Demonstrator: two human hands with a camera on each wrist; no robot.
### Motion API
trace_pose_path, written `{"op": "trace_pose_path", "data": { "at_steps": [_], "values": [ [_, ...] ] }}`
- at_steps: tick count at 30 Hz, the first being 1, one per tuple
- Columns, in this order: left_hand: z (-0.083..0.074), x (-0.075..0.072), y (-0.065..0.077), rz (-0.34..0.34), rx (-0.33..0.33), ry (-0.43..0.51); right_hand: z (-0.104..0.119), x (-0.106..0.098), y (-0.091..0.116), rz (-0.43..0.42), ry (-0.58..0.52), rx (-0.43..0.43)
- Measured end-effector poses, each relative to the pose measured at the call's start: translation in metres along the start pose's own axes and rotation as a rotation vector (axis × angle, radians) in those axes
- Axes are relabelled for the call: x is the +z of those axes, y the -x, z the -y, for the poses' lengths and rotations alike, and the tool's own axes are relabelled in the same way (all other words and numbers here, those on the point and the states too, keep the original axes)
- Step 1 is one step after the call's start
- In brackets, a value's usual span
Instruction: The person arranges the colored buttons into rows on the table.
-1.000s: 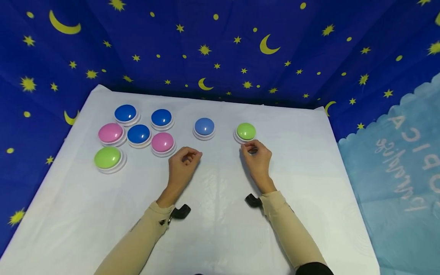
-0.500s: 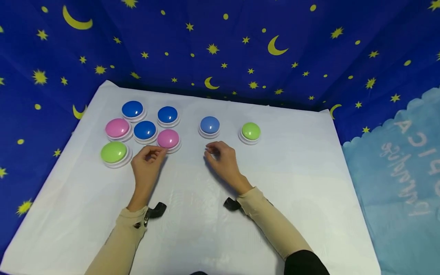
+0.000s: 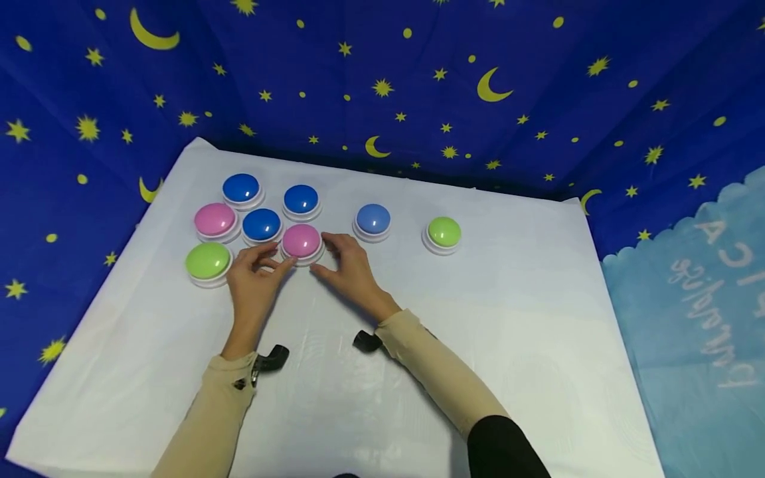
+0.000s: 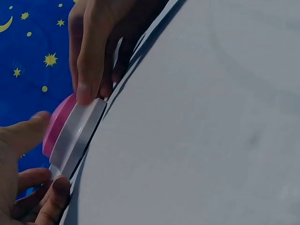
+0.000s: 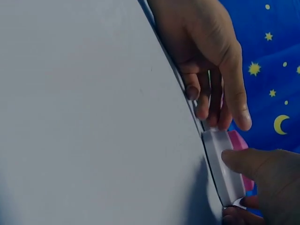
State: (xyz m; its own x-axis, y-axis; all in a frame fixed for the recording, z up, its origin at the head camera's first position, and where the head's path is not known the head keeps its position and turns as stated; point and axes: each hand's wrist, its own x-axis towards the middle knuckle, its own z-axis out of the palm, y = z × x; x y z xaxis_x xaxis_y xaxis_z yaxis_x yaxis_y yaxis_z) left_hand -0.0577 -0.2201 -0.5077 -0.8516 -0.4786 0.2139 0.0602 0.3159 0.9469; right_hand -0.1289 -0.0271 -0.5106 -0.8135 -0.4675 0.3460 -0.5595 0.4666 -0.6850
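Note:
A pink domed push button (image 3: 301, 241) with a white round base sits between the two hands. At its left side is my left hand (image 3: 254, 279); curled fingers meet the base and the thumb lies by its near edge. My right hand (image 3: 352, 272) holds the right side, index finger behind and thumb in front. In the left wrist view the right thumb presses the button's white base (image 4: 79, 129). The right wrist view shows that thumb (image 5: 239, 160) on the base too, while the left thumb tip (image 5: 243, 119) stands just off the pink dome.
Blue push buttons (image 3: 261, 225), another pink one (image 3: 215, 220) and a green one (image 3: 207, 261) cluster at left. A lighter blue button (image 3: 373, 220) and a green button (image 3: 443, 232) stand apart to the right. Dark blue star-printed cloth (image 3: 406, 99) rises behind the white table (image 3: 508, 345).
My right hand has moved left from the right green button to the pink one. My left hand has also shifted left, to that button's left side. The view has turned slightly.

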Motion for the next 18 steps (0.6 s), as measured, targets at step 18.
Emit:
{"op": "trace_pose_path", "data": {
  "at_steps": [18],
  "values": [
    [0.000, 0.002, 0.005, 0.106, 0.070, -0.052, -0.006, -0.001, 0.007, -0.044, 0.028, 0.020]
  ]
}}
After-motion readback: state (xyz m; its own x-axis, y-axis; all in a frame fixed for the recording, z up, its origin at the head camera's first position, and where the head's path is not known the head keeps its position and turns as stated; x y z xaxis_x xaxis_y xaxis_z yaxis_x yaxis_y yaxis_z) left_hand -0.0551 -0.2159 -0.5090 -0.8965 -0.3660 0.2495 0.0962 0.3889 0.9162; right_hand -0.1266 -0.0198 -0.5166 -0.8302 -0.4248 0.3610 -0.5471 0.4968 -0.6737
